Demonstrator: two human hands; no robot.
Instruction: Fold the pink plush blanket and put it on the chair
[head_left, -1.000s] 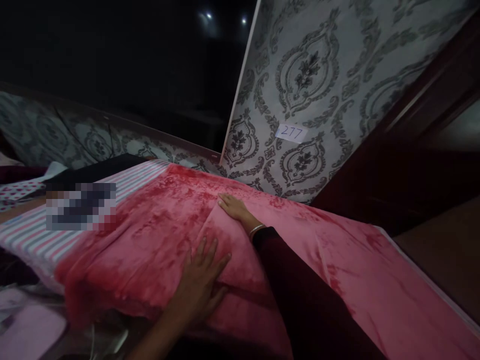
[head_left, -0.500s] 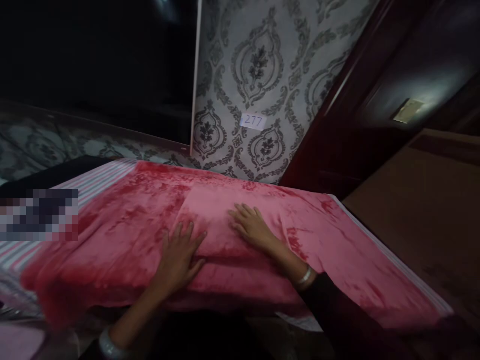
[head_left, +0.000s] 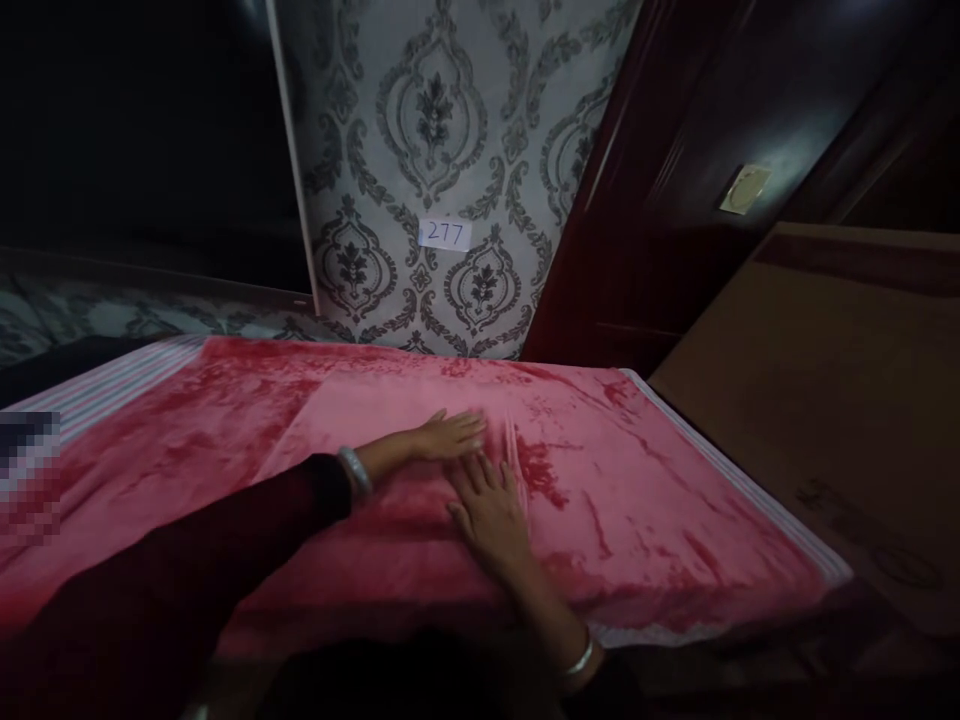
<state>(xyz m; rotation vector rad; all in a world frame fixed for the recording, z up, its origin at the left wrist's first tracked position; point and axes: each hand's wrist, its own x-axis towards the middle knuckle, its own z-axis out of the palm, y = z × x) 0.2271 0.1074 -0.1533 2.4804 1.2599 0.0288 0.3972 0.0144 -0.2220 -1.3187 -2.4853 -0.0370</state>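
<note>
A pink, plush cloth (head_left: 637,480) with darker red patches is spread over a long surface. Toward the middle lies a smoother, paler pink piece (head_left: 352,410), perhaps a folded part of the same cloth; I cannot tell. My left hand (head_left: 450,436) reaches across from the left and rests flat near this piece's right side, fingers extended to the right. Just below it, my right hand (head_left: 491,515) lies palm down on the cloth with its fingers spread. The fingertips of the two hands almost meet. Neither hand grips anything.
Striped fabric (head_left: 142,370) shows under the pink cloth at the left. A large dark screen (head_left: 150,150) hangs behind, beside a wall label (head_left: 445,234) reading 277. A brown cardboard box (head_left: 825,400) stands at the right, near a dark red door frame (head_left: 622,220).
My left hand has swept right and away from me across the cloth. My right hand has drawn back toward me. The view has shifted to the right.
</note>
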